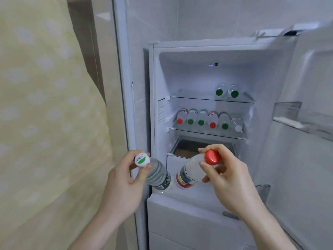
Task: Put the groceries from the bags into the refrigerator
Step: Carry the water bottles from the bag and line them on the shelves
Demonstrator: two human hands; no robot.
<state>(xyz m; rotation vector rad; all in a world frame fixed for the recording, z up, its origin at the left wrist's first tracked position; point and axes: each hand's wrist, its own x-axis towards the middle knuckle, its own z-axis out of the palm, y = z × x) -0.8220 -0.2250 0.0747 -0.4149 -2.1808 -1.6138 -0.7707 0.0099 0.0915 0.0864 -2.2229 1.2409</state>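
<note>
My left hand [124, 179] pinches the neck of a clear water bottle [158, 175] with a white and green cap, held in front of the open refrigerator [158, 73]. In my right hand [228, 175] is a second bottle [189, 174] with a red cap and red label, gripped just below the cap. Both bottles point away from me, tilted down toward the fridge's lower part. Two green-capped bottles [227, 92] lie on the upper glass shelf. On the middle shelf lies a row of several bottles [209, 120] with red, green and white caps facing out.
Below the middle shelf a drawer [182, 152] stands partly pulled out. The fridge door [306, 141] hangs open at the right, with a clear door bin [286, 112]. A pale yellow patterned curtain [45, 105] fills the left side. White drawer fronts [180, 213] sit under my hands.
</note>
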